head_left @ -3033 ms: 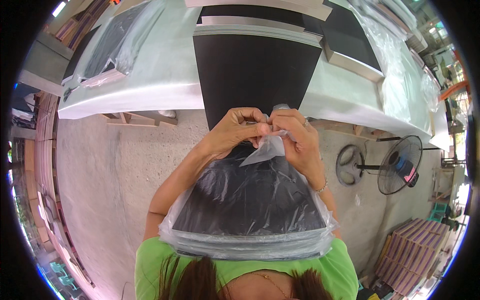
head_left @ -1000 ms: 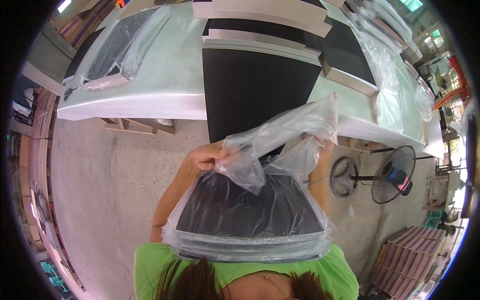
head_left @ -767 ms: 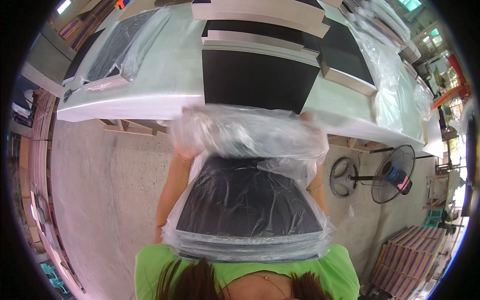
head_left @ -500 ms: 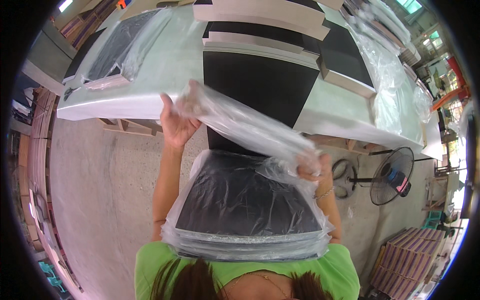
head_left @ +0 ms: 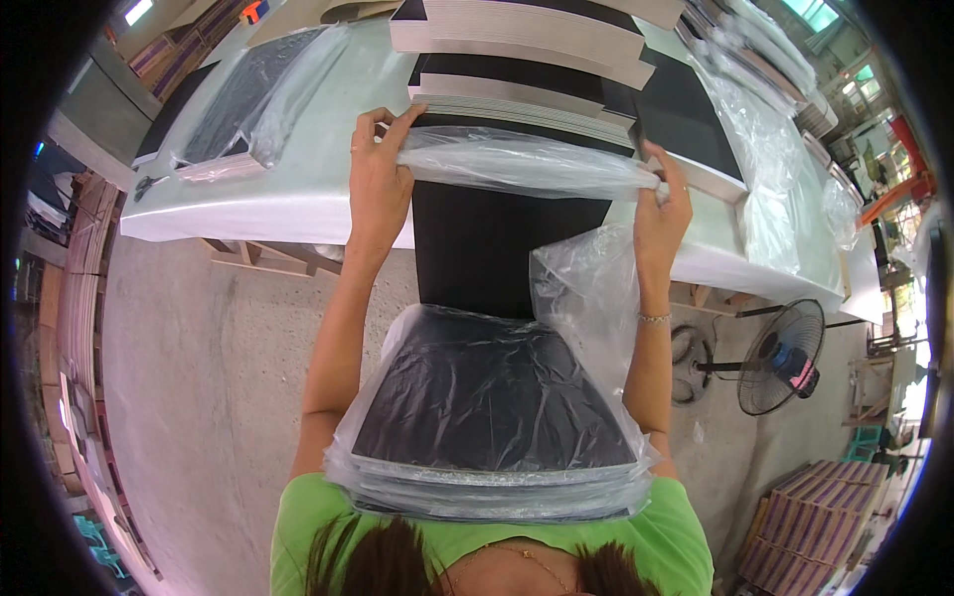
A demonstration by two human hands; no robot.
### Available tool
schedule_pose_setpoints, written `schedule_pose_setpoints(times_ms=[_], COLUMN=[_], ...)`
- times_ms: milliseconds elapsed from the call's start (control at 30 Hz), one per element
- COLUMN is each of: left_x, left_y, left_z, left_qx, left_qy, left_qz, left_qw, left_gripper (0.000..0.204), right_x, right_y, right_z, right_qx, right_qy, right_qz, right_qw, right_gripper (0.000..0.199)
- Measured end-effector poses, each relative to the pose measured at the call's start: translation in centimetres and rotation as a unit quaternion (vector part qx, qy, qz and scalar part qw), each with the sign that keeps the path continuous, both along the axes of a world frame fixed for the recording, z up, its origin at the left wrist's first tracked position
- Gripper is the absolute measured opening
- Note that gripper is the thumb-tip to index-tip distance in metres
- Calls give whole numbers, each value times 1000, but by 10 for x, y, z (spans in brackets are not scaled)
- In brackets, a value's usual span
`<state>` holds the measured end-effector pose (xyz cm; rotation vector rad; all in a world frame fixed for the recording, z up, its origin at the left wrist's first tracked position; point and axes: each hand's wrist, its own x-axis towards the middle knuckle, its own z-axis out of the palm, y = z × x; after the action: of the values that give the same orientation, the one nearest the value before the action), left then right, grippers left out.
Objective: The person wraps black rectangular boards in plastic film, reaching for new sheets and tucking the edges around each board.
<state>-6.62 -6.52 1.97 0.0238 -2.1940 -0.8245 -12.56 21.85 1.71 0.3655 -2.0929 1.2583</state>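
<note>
A gathered clear plastic bag [head_left: 522,164] stretches between my hands, roughly level, above a large black board [head_left: 472,238]. My left hand [head_left: 381,189] is closed on its left end, and my right hand [head_left: 663,214] grips its right end. A loose part of the plastic hangs below my right hand. Close to my chest lies a stack of black panels wrapped in clear plastic [head_left: 487,397]. The far part of the black board is hidden under the bunched plastic.
Stacked pale-edged boards with black tops [head_left: 517,35] stand on the white-covered table [head_left: 278,199]. A plastic-wrapped black panel [head_left: 248,99] and scissors [head_left: 146,186] lie at left. Loose plastic [head_left: 770,199] lies at right. A fan [head_left: 780,358] stands on the floor, right.
Both hands have moved forward and up, the right one most. The plastic bag has gone from slanting down rightward to nearly level over the black board.
</note>
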Motion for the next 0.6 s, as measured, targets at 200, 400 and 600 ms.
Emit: schedule_pose_setpoints(times_ms=[200,400,600], left_x=[27,63,76], left_y=[1,9,-8], left_z=[1,25,30], left_qx=[-28,127,614], left_qy=[-9,1,-96], left_qz=[2,-28,-306], left_qw=[1000,992,721], left_gripper=[75,57,50], right_x=[14,38,40], right_y=[3,25,43], right_z=[8,22,12], right_qx=[86,-61,-497], right_qy=[-19,-118,-328], right_qz=[51,103,335], right_qw=[995,986,731], right_gripper=[61,44,30])
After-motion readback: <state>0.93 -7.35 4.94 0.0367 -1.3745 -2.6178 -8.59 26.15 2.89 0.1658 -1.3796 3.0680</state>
